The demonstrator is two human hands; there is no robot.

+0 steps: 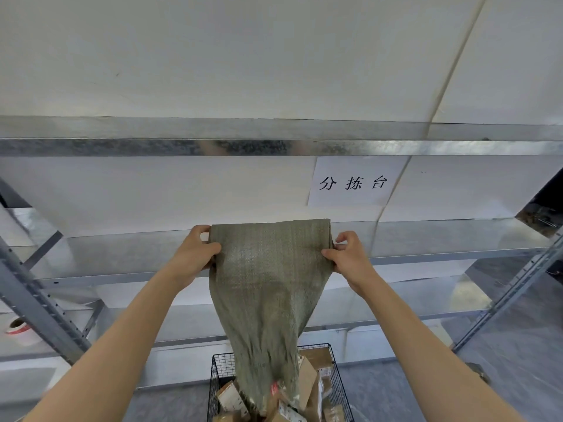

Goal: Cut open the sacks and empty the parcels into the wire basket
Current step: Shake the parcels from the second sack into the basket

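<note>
A grey-green woven sack (268, 287) hangs upside down in front of me, its closed end up and its mouth down inside the black wire basket (220, 368). My left hand (195, 251) grips the sack's upper left corner. The upper right corner is pinched by my right hand (347, 254). Brown cardboard parcels (307, 382) with white labels lie piled in the basket around the sack's mouth. The sack looks slack and mostly flat.
A galvanised metal shelving rack (274, 146) stands right behind the basket, with grey uprights at left (36, 306) and right (511, 293). A white paper sign (353, 182) hangs on the wall. A roll of tape (16, 325) lies on a shelf at left. Grey floor surrounds the basket.
</note>
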